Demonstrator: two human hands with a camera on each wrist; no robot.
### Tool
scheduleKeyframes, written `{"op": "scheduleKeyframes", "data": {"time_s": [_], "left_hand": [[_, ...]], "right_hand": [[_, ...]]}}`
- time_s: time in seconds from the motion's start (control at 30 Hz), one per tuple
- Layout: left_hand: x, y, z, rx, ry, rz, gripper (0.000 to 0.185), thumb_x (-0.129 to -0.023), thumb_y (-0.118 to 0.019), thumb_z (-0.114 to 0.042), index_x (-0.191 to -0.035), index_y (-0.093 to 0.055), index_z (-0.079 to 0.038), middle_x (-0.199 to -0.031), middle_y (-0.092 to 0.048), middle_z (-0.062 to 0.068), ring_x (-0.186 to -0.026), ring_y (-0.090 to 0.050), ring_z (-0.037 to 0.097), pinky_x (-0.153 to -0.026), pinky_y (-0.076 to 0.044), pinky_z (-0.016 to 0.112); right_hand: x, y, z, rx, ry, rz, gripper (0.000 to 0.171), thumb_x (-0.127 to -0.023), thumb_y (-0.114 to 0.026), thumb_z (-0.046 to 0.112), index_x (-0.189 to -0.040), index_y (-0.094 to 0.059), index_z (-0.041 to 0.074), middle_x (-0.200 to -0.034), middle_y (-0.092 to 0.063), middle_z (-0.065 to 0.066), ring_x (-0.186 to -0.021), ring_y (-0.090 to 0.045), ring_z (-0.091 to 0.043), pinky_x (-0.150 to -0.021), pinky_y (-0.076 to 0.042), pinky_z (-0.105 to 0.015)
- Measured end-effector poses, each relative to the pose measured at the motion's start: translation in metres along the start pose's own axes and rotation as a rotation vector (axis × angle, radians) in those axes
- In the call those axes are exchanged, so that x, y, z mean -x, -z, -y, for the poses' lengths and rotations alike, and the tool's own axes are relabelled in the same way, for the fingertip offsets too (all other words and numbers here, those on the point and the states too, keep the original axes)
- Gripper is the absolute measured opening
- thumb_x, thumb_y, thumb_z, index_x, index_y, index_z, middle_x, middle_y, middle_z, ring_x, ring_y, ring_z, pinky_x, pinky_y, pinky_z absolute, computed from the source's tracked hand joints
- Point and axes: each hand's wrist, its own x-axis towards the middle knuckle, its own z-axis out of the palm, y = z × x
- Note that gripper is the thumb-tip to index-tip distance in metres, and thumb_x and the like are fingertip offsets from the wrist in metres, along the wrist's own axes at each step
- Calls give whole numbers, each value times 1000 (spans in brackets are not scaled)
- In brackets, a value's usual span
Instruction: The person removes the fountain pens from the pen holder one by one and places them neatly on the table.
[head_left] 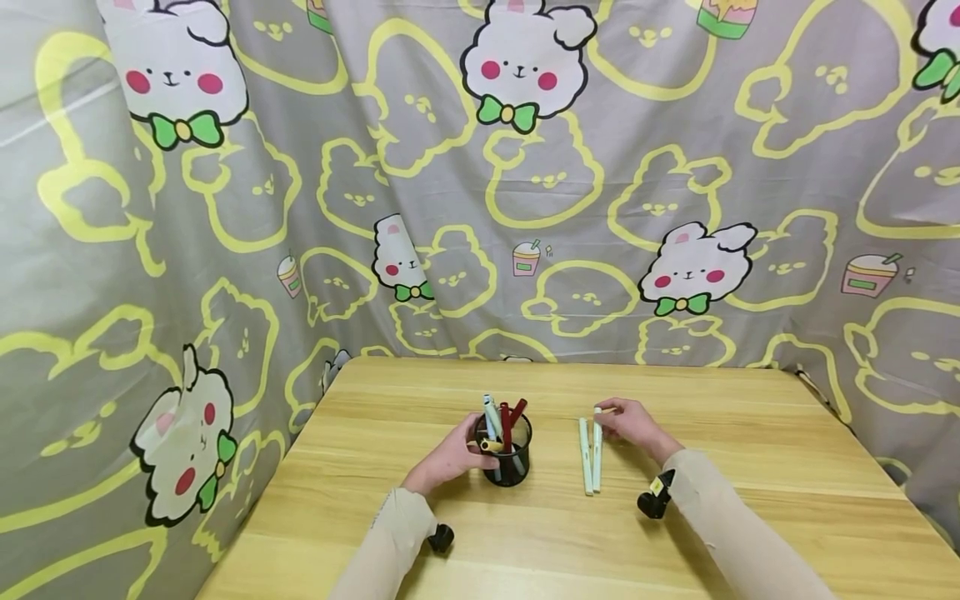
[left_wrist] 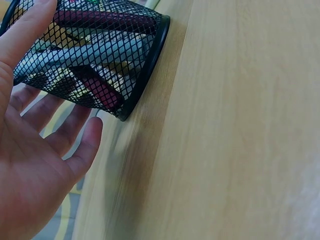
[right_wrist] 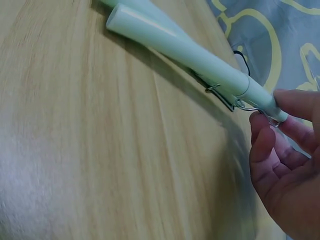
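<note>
A black mesh pen holder (head_left: 512, 473) stands upright on the table, filled with several pens in pale blue, dark red and yellow. My left hand (head_left: 452, 457) holds it from the left side; in the left wrist view the thumb lies on one side of the mesh (left_wrist: 107, 57) and the fingers on the other. Two pale green pens lie side by side to the right of the holder. Thumb and fingers of my right hand (head_left: 633, 427) pinch the far, capped end of the right-hand pen (right_wrist: 190, 57), by its metal clip. The left pen (head_left: 586, 458) lies close alongside.
The light wooden table (head_left: 540, 550) ends at a patterned curtain (head_left: 555, 308) at the back and left. A black camera (head_left: 441, 538) is strapped at the left wrist and another camera (head_left: 655, 497) at the right.
</note>
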Motion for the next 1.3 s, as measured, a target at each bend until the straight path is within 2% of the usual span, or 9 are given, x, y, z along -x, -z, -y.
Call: {"op": "scheduleKeyframes", "data": {"time_s": [0.33,0.7,1.0,1.3], "left_hand": [[0,0,1,-9,1,-1,89,-74,-82,-16,-146,-28,-17,-136,-46,12,-108,-55,25,-95,-41,44],[-2,0,2,5,-34,9,82,-76,-79,-9,-143,-33,-14,-133,-47,12,-105,-55,24,-88,-47,37],[-1,-1,3,2,-35,20,83,-76,-80,-12,-143,-32,-14,-133,-47,11,-108,-55,26,-90,-46,39],[-2,0,1,1,-37,16,83,-74,-81,-13,-143,-34,-15,-132,-48,7,-109,-52,24,-91,-44,39]], "right_hand": [[0,-2,-5,27,-6,-10,40,-91,-62,11,-122,-52,-13,-78,-64,-8,-70,-61,-18,-66,-53,-33],[-5,-3,-7,34,-10,-42,41,-89,-65,11,-120,-54,-13,-85,-64,-11,-69,-60,-14,-63,-53,-29],[-6,-5,-7,27,-21,-58,39,-89,-65,9,-118,-55,-13,-89,-64,-14,-68,-60,-14,-61,-53,-26],[-5,-4,-5,54,-11,-47,38,-89,-66,11,-117,-57,-12,-90,-65,-12,-68,-61,-15,-62,-53,-30]]}}
